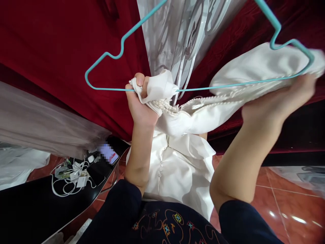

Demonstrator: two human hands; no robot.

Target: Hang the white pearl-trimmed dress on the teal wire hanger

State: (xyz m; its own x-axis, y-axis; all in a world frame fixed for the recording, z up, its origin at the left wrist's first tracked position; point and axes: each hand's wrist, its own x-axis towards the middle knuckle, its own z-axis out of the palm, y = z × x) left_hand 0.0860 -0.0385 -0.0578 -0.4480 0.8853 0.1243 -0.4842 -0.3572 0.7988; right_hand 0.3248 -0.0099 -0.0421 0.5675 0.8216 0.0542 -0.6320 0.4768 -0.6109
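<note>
A turquoise hanger [111, 89] spans the upper view, its bottom bar running across between my hands. My left hand [142, 105] is closed round the gathered white cloth and pearl trim of a white dress [180, 169], against the hanger's bar. Up at the right, my right hand [302, 88] is at the hanger's right corner, beside a puffed white part of the dress; its fingers are mostly hidden by cloth and blurred. Pearl-edged fabric stretches between the two hands. The buttoned body of the dress hangs below, in front of my torso.
Red curtains [63, 40] hang behind, with sheer white fabric [167, 34] between them. A black table [30, 206] at the left bears white cables [67, 193] and a lit phone [109, 154]. Red floor tiles [286, 203] show at the lower right.
</note>
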